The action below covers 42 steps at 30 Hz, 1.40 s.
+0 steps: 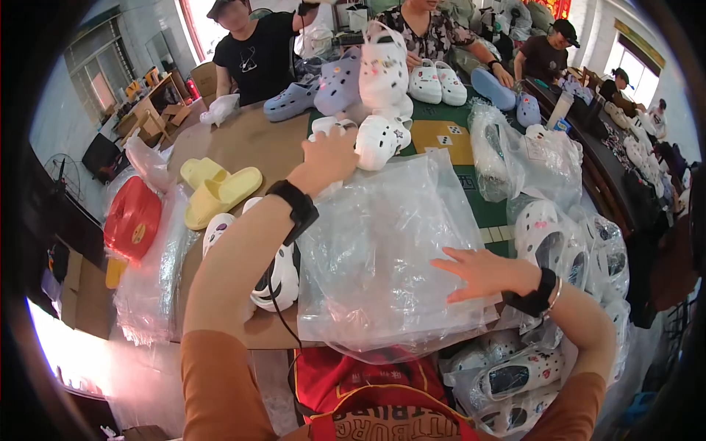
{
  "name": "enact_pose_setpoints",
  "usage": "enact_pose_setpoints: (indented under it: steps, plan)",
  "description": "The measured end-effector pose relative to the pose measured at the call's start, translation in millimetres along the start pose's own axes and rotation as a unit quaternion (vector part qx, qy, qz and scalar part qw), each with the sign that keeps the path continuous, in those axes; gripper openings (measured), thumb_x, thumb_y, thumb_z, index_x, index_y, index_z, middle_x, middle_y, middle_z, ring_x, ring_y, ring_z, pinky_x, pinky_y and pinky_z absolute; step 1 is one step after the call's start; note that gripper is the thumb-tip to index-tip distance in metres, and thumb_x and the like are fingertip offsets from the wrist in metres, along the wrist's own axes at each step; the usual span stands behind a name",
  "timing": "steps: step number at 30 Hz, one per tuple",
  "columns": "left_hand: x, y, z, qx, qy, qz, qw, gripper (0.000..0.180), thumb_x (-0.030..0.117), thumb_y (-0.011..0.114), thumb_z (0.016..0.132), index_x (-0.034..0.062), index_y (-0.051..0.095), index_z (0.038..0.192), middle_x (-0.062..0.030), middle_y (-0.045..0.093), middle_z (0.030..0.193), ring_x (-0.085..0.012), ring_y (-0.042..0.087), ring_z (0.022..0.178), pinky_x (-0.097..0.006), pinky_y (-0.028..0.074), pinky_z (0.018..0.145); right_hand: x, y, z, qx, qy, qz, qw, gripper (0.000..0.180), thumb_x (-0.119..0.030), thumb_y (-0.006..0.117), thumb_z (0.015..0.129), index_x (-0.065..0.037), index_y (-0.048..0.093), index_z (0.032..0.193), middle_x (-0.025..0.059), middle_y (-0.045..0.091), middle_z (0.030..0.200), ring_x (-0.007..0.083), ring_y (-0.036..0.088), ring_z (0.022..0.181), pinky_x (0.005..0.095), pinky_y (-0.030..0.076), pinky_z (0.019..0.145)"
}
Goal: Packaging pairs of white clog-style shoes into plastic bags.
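Gripping white clog, long axis pointing upper right.

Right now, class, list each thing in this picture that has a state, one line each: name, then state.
left hand: stretched forward, resting on a white clog
white clog: unbagged, on the table
right hand: flat, fingers spread on the bags
stack of clear plastic bags: empty, lying flat
yellow slides: unbagged, paired
bagged white clogs: wrapped in plastic, piled at right
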<state>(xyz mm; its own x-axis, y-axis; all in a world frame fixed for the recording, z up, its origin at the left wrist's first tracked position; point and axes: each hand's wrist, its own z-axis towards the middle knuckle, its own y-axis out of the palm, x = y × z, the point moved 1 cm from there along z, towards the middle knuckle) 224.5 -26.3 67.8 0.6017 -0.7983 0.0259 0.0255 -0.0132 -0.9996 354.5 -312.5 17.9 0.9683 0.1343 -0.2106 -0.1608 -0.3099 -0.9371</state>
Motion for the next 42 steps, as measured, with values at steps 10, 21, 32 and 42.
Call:
enact_pose_setpoints:
  steps: [10, 21, 32, 42]
  plan:
    - [-60.0, 81.4, 54.9, 0.108, -0.212, -0.15, 0.96, 0.079, 0.027, 0.066, 0.067, 0.0246, 0.025, 0.135, -0.0197, 0.019, 0.137, -0.0479, 0.039, 0.11, -0.049, 0.042, 0.087, 74.3, -119.2, 112.7, 0.081, 0.041, 0.075, 0.993, 0.062, -0.039, 0.057, 0.081, -0.001, 0.039, 0.128, 0.0211, 0.044, 0.127, 0.0322, 0.042, 0.118, 0.0363, 0.033, 0.099]
    - [-126.5, 91.7, 60.3, 0.15, -0.25, -0.438, 0.85, 0.08, 0.016, 0.071, 0.056, 0.0068, 0.036, 0.127, -0.0204, 0.044, 0.12, -0.0327, 0.052, 0.103, -0.039, 0.043, 0.086, 162.6, -48.1, 249.2, 0.35, 0.173, 0.337, 0.857, 0.052, -0.031, 0.055, 0.08, 0.006, 0.045, 0.115, 0.0242, 0.053, 0.11, 0.0368, 0.05, 0.105, 0.0387, 0.038, 0.09]
    - [-153.5, 68.0, 60.6, 0.284, -0.13, -0.514, 0.799, 0.076, 0.008, 0.071, 0.055, 0.0077, 0.041, 0.124, -0.0149, 0.054, 0.112, -0.0254, 0.055, 0.099, -0.035, 0.044, 0.084, 166.0, -86.8, 266.4, 0.3, 0.147, 0.569, 0.751, 0.034, -0.028, 0.064, 0.075, -0.004, 0.054, 0.098, 0.0066, 0.056, 0.088, 0.0159, 0.051, 0.082, 0.0312, 0.04, 0.065]
    - [-122.5, -31.2, -24.4, 0.231, -0.095, -0.649, 0.719, 0.074, -0.001, 0.066, 0.065, 0.0046, 0.031, 0.131, -0.0147, 0.046, 0.122, -0.0257, 0.051, 0.107, -0.036, 0.044, 0.088, 48.0, -172.2, 234.0, 0.343, -0.01, 0.397, 0.851, 0.016, -0.009, 0.057, 0.077, -0.003, 0.05, 0.09, 0.0037, 0.054, 0.074, 0.0104, 0.05, 0.065, 0.0262, 0.04, 0.053]
